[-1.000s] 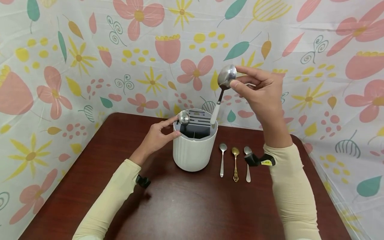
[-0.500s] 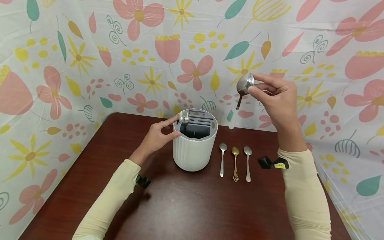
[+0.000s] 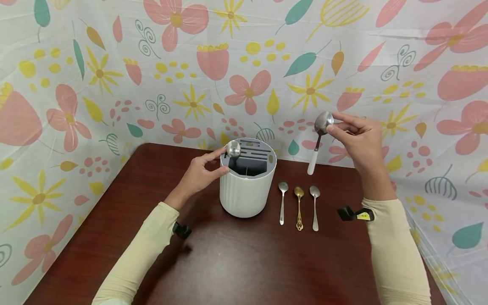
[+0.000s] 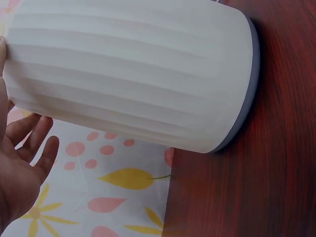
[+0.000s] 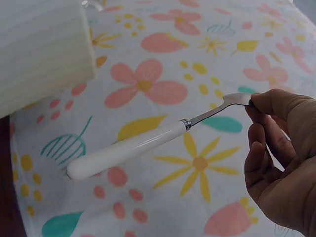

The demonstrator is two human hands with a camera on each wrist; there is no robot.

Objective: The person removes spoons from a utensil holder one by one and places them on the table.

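Observation:
In the head view my right hand point(image 3: 362, 137) pinches the steel bowl of a white-handled spoon point(image 3: 313, 163) between thumb and fingers. The spoon's handle point(image 5: 128, 150) points down, to the right of the utensil holder. My left hand point(image 3: 200, 171) rests with thumb and forefinger spread against the rim of the white ribbed utensil holder point(image 3: 244, 197); its other fingers look loose in the left wrist view. Inside the holder, at its left, another spoon point(image 3: 233, 149) stands with its silver bowl up; its lower part is hidden. The holder's grey top has slots and a dark compartment.
Right of the holder, a silver spoon point(image 3: 282, 203), a gold spoon with an ornate handle point(image 3: 299, 207) and a second silver spoon point(image 3: 314, 207) lie in a row on the dark wooden table point(image 3: 228, 262). A flower-patterned cloth point(image 3: 152, 63) hangs behind and beside the table.
My right hand has carried the white-handled spoon rightward and down, away from above the holder's right rim. The left hand and the holder stay put.

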